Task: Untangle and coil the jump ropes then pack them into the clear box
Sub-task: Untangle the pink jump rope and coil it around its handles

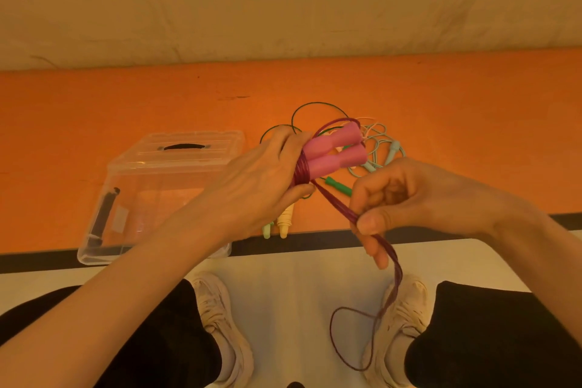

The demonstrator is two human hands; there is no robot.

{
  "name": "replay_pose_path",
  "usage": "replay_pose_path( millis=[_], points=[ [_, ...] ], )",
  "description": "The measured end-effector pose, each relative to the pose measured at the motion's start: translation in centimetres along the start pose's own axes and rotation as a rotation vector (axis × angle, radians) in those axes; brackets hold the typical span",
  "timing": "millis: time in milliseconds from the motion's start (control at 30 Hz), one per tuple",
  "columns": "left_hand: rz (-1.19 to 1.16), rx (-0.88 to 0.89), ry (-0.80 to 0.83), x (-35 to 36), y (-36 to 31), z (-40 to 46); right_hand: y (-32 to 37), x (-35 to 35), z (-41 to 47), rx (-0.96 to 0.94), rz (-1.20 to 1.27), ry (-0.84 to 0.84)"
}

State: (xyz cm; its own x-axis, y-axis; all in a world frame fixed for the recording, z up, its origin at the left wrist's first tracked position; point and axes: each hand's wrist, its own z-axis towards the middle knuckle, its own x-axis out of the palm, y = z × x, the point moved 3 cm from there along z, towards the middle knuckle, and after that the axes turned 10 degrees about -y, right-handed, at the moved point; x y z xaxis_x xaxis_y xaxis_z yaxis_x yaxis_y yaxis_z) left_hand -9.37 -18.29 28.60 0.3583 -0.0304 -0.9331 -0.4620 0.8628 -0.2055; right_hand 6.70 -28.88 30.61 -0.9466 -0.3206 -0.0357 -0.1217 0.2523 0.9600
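Observation:
My left hand (pixel 267 179) grips the two pink handles (pixel 333 151) of a jump rope, held side by side, with dark red cord wound round their near ends. My right hand (pixel 406 198) pinches the loose red cord (pixel 382 239), which runs taut from the handles, then hangs down in a loop by my right shoe. On the orange mat behind lie tangled ropes: a green one (pixel 338 185), a pale blue one (pixel 392 148) and a yellow-handled one (pixel 285 220). The clear box (pixel 126 198) stands at the left with its lid on.
The orange mat (pixel 472 135) ends at a black strip in front of my knees. A pale wall rises behind it. My legs and white shoes (pixel 220 324) rest on a white floor below.

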Motion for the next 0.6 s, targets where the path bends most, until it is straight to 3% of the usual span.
replay_pose_path(
  millis=[400, 600],
  points=[
    [0.051, -0.077, -0.055, 0.0, 0.1, 0.2, -0.1, 2.2, 1.4, -0.045, 0.144, -0.06],
    [0.093, -0.075, -0.096, -1.1, 0.5, 0.1, 0.3, -0.4, -0.5, 0.073, 0.081, 0.057]
  ],
)
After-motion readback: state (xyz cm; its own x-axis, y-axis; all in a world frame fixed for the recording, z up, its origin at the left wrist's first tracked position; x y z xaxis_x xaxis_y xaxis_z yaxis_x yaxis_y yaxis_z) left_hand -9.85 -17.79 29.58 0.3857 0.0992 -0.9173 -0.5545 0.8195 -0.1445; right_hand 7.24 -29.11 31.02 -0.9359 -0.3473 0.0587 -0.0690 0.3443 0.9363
